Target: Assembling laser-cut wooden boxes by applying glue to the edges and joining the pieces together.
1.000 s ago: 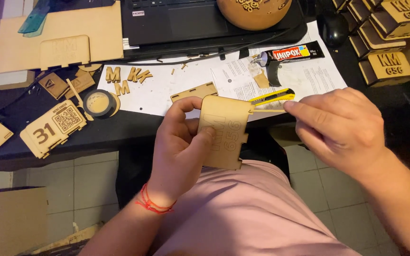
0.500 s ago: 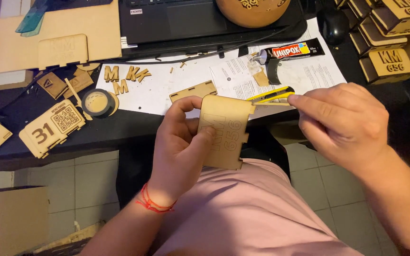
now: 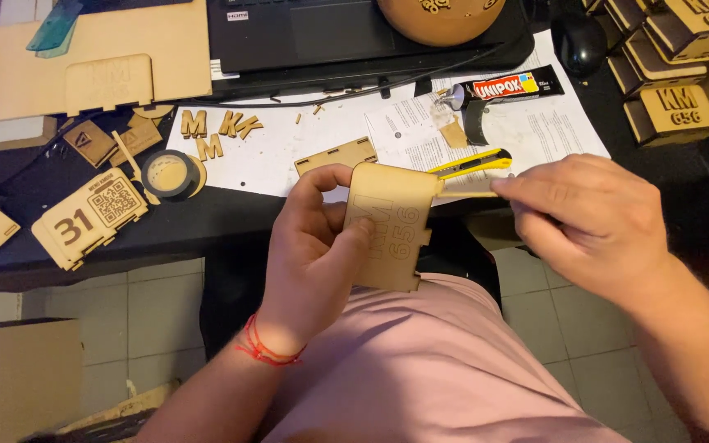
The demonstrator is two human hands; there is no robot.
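Observation:
My left hand [image 3: 313,246] grips a flat laser-cut wooden panel [image 3: 391,238] with engraved characters, holding it upright over my lap at the desk's front edge. My right hand [image 3: 592,221] pinches a thin pale strip [image 3: 469,187] whose far end meets the panel's upper right corner. Just behind the strip, a yellow utility knife [image 3: 473,162] lies on a printed paper sheet [image 3: 535,131], touched by neither hand.
On the desk are a black glue tube [image 3: 506,86], a slotted wooden piece [image 3: 336,156], loose wooden letters [image 3: 215,131], a tape roll [image 3: 170,174] and a wooden plaque with a square code [image 3: 92,217]. A laptop [image 3: 330,33] stands behind, stacked wooden boxes [image 3: 674,107] at right.
My right hand has shifted slightly, now holding the thin strip against the panel's upper right corner. The panel has turned a little, so its engraved face shows more.

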